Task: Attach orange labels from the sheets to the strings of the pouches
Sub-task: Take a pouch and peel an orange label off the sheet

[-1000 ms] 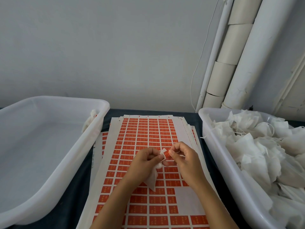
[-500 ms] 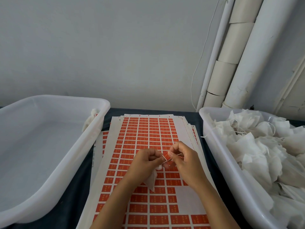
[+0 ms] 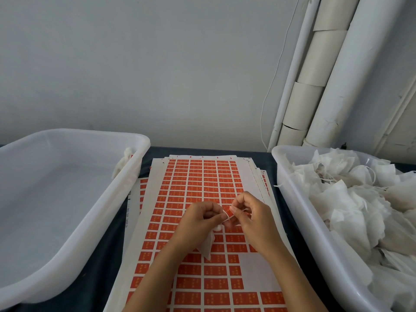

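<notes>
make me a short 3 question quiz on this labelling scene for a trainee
1. True or false: the left bin is piled high with pouches.
2. Which bin holds the heap of white pouches? A) left bin B) right bin C) neither
3. Fill in: the left hand holds a white ____ while the right hand pinches an orange label at its string.

Key
1. False: it is almost empty, with one pouch at its far right corner.
2. B
3. pouch
</notes>
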The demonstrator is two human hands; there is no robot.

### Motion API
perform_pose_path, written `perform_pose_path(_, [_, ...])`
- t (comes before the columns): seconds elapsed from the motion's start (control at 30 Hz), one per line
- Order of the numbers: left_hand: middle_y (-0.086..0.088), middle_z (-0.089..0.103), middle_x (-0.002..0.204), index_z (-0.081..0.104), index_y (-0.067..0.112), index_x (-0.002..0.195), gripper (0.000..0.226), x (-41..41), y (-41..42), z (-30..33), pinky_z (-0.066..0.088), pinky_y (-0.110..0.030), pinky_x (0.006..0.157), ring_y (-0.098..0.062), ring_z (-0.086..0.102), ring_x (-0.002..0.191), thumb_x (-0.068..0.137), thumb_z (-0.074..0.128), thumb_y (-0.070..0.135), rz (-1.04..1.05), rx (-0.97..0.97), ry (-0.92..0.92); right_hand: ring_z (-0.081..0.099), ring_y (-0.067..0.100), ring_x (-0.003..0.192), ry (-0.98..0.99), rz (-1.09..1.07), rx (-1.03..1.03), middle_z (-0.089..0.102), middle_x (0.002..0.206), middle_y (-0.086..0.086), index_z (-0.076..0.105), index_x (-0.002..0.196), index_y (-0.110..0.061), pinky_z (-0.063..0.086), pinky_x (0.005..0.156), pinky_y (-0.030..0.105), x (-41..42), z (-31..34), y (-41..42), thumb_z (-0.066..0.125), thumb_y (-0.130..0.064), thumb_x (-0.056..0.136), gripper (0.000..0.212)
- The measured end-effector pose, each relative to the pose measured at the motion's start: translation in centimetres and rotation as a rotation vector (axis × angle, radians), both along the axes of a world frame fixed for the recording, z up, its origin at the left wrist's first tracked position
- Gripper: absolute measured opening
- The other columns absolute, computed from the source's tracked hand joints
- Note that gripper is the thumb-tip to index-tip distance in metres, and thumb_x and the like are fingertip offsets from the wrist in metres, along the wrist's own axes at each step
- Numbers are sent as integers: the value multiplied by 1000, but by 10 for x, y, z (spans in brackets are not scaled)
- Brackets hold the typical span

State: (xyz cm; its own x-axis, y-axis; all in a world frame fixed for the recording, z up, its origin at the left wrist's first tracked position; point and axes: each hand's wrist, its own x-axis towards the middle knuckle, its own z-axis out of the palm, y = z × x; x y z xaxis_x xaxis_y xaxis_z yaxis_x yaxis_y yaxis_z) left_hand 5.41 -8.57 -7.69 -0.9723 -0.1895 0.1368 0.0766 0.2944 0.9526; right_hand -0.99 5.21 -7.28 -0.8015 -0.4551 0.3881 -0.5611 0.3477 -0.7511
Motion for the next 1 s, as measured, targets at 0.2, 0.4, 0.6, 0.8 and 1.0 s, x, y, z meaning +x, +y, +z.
perform_pose_path(0.2, [6,74,79,68,17,86,17,3,0,2,54,-17,72,-9,70,80,92,56,7,-31,35,25,56,-15,81,32,18,-16,58,77,-21,49,74,-34,40,63,-3,1,2,0,61,-19,88,24])
perform_pose_path(0.4, [3,73,73,68,17,80,13,2,5,6,51,-12,63,-11,70,71,81,67,30,46,127,26,60,-10,83,42,81,-54,60,76,-19,51,75,-34,47,63,3,2,3,-1,63,-15,87,25])
perform_pose_path(0.6, [3,73,71,66,12,78,6,1,0,4,49,-10,60,-9,70,69,81,71,10,42,143,-3,61,-9,79,-48,58,-142,62,76,-16,53,85,-32,46,60,3,2,4,-3,70,-15,82,24])
perform_pose_path(0.8, [0,74,75,71,15,81,11,0,-1,0,53,-15,65,-13,71,73,84,66,5,23,91,3,64,-3,72,-130,112,4,65,76,-16,51,89,-32,49,66,9,2,1,-1,61,-33,86,10])
perform_pose_path(1.0, [5,72,71,73,20,76,13,-2,-1,-4,55,-18,67,-10,69,70,86,67,14,47,-26,25,62,7,73,55,83,103,63,76,-12,54,73,-29,49,70,9,1,-1,-2,56,-27,92,18])
